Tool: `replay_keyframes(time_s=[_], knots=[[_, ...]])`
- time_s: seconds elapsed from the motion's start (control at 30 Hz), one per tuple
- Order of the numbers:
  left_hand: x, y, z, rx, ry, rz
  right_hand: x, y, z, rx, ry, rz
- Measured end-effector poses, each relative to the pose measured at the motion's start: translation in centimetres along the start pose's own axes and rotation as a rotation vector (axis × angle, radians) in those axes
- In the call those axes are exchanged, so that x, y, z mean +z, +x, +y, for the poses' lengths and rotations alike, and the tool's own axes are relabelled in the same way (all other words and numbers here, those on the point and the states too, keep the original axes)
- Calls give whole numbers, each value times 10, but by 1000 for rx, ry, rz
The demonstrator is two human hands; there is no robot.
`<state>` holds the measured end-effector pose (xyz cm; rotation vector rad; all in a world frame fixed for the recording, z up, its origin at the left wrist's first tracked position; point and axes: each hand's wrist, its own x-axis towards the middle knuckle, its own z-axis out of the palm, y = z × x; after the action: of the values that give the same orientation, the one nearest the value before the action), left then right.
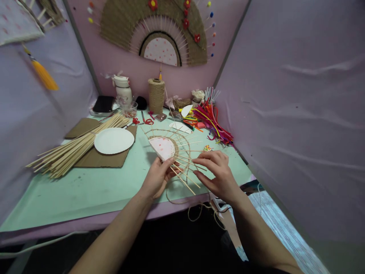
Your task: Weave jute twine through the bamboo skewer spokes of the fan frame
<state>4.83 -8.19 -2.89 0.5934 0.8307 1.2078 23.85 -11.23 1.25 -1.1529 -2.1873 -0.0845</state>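
My left hand (161, 175) grips a small woven fan by its lower edge, thumb on top and fingers beneath. The fan has a white half-disc centre (162, 147) with pinkish-red spots, a band of twine round it, and thin wooden sticks (186, 183) spreading outward. A looser ring of twine (189, 146) runs across the sticks further out. My right hand (215, 173) is at the fan's right side, thumb and forefinger apart around the stick ends; whether they touch a stick is unclear. Loose twine (196, 207) hangs below the fan over the table edge.
Left lie a bundle of sticks (76, 146), a white paper plate (114, 140) and cardboard (99, 160). Behind stand a twine spool (156, 97) and a white bottle (123, 89). Coloured pipe cleaners (213, 121) lie right. A large fan (116, 26) hangs on the back wall.
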Motion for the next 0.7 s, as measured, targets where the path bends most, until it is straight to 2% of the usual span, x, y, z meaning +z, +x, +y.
replay_keyframes(time_s=[0.4, 0.7], knots=[[0, -2, 0, -2, 27, -10, 6, 0, -3, 3, -25, -67], [0, -2, 0, -1, 17, -7, 4, -4, 0, 72, 20, 16]])
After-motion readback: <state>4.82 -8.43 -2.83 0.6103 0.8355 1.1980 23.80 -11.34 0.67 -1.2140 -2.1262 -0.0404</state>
